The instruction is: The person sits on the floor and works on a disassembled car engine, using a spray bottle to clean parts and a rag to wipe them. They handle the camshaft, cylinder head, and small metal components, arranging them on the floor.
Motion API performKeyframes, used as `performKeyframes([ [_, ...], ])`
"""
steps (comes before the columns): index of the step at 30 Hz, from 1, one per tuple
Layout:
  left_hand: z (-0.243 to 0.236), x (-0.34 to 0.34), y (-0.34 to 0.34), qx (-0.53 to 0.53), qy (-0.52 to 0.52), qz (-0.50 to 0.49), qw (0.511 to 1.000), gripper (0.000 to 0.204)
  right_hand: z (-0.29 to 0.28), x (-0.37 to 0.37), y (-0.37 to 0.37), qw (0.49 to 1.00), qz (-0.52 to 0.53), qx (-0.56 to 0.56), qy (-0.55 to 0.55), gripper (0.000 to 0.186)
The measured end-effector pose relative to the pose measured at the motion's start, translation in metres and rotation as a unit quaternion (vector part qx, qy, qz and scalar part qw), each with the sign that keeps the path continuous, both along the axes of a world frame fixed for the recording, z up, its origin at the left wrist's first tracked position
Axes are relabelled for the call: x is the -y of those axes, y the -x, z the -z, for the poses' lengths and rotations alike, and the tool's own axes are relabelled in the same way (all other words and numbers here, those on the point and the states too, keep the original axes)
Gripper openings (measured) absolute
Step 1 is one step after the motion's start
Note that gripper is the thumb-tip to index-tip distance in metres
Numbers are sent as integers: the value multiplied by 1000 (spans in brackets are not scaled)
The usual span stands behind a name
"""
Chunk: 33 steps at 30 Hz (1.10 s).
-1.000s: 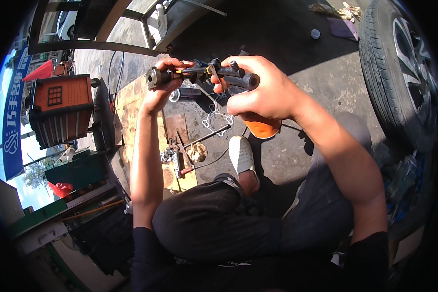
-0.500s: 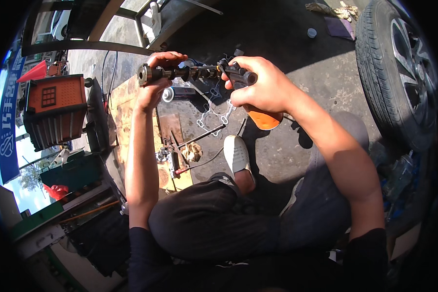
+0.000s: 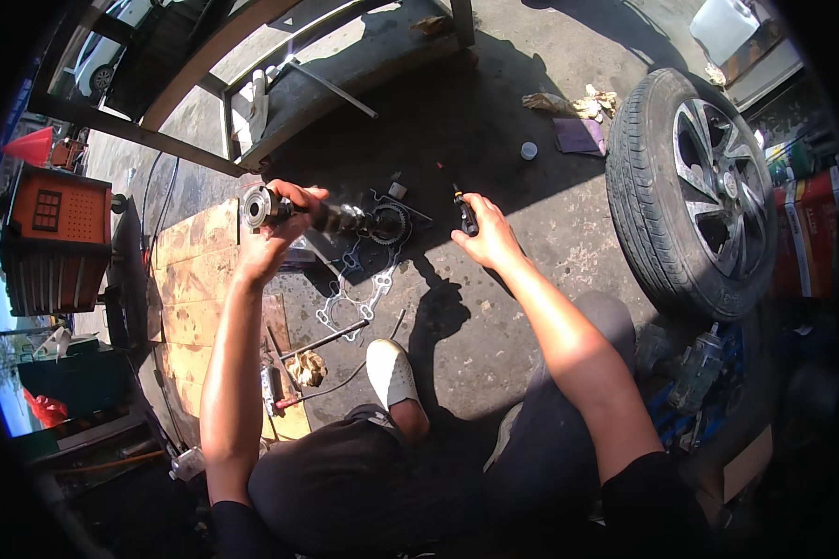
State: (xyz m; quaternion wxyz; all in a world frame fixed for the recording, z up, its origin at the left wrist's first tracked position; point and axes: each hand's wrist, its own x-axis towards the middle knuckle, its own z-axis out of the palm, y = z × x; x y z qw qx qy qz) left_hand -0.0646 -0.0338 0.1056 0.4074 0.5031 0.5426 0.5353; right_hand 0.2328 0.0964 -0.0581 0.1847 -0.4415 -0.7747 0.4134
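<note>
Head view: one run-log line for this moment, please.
left hand: holds metal shaft | right hand: holds small black tool | gasket: on ground

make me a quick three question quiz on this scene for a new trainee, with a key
1. Multiple choice: what does the left hand grip?
a) a white shoe
b) a metal shaft
c) a piece of cardboard

2. True or false: the right hand holds a small dark tool.

3. Fill in the blank: the wheel is on the person's ___ side.

Key: 1. b; 2. true; 3. right
</note>
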Motion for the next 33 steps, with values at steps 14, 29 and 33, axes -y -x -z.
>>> performKeyframes([
  [14,44,-30,-41,-24,-33,-333,942,32,-51,-16,-26,888,-140,427,93,32],
  [29,-144,64,-38,132,-186,-438,869,29,-71,-75,9,862,-193,468,26,66],
  [33,-187,128,-49,135,-173,-498,839,24,-131,17,75,946,-321,-25,-45,73],
])
